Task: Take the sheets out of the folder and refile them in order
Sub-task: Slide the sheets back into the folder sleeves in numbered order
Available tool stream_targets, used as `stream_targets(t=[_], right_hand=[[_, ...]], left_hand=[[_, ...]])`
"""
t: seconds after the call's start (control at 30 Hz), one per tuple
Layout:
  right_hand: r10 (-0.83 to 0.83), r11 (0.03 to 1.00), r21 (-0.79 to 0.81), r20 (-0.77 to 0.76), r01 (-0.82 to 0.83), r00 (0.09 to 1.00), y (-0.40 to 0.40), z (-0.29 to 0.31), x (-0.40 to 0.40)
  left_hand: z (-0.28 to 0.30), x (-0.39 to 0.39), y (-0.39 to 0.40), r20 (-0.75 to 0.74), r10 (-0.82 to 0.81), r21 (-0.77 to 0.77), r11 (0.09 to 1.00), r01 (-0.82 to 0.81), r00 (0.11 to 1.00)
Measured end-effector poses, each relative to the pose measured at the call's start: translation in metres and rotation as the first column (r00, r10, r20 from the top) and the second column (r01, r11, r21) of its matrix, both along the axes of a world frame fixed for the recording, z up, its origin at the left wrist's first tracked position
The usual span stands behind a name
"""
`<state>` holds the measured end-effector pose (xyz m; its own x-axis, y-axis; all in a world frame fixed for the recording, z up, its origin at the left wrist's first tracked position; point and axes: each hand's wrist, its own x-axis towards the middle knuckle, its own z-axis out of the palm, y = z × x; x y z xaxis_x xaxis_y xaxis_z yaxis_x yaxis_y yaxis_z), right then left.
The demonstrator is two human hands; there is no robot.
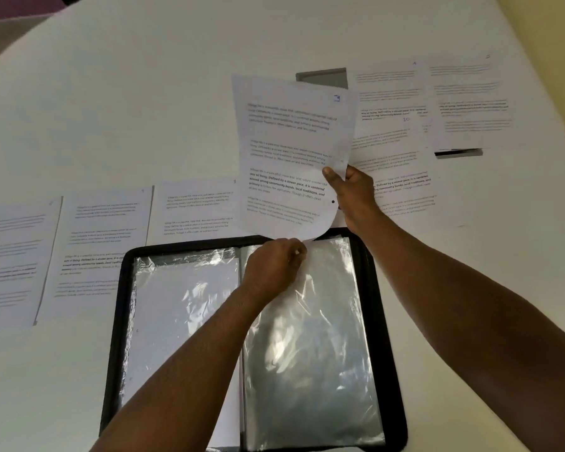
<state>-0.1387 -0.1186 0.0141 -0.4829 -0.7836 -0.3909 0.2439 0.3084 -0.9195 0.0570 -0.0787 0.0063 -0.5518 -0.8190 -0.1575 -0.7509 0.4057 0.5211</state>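
The black folder (388,321) lies open on the white surface (144,93), nearest the person, its clear sleeves spread flat; the left hand (274,265) rests at the top edge of the right-hand sleeve (310,337), its fingers curled and pinching what appears to be the sleeve's mouth, just under the sagging lower corner of the held sheet (291,151); the right hand (353,190) grips that sheet by its right edge, thumb in front and the other fingers behind, so the paper stands nearly upright above the folder and bows at the bottom.

The likely trouble is at the sleeve's mouth; the curled corner could catch on the film and crumple instead of sliding in, since only one edge is held and the sheet is limp; if the left fingers let the film close, the sheet would ride over the sleeve rather than into it.

Beyond the fingers, loose sheets lie in rows to the left (105,243) and to the right (395,141); a sweep of either forearm could shift them and spoil the order; page numbers are too blurred to read, so I cannot tell whether this sheet is the right one.
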Motion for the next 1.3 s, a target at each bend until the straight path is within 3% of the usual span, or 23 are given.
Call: stream_targets(t=[0.17, 0.33, 0.63, 0.97, 1.3], right_hand=[[-0.045, 0.999, 0.012, 0.093, 0.044, 0.995, 0.003, -0.009, -0.018], [0.062, 0.998, -0.013, 0.17, -0.061, 0.984, 0.0, -0.009, -0.021], [0.107, 0.994, 0.006, 0.178, -0.11, 0.978, -0.013, -0.009, -0.028], [0.061, 0.996, 0.035, 0.349, -0.078, 0.935, -0.016, -0.026, -0.015], [0.183, 0.958, 0.198, 0.132, -0.207, 0.974, -0.015, -0.032, -0.042]], left_hand=[[-0.002, -0.003, -0.003, -0.026, -0.054, 0.077, 0.995, 0.056, 0.998], [-0.001, -0.005, -0.005, -0.034, -0.045, 0.078, 0.996, 0.048, 0.998], [-0.005, 0.021, -0.026, 0.187, -0.057, 0.17, 0.985, 0.025, 0.981], [-0.01, 0.017, -0.027, 0.088, -0.012, 0.16, 0.987, -0.002, 0.996], [-0.017, 0.023, -0.031, 0.084, -0.014, 0.146, 0.989, 0.001, 0.996]])
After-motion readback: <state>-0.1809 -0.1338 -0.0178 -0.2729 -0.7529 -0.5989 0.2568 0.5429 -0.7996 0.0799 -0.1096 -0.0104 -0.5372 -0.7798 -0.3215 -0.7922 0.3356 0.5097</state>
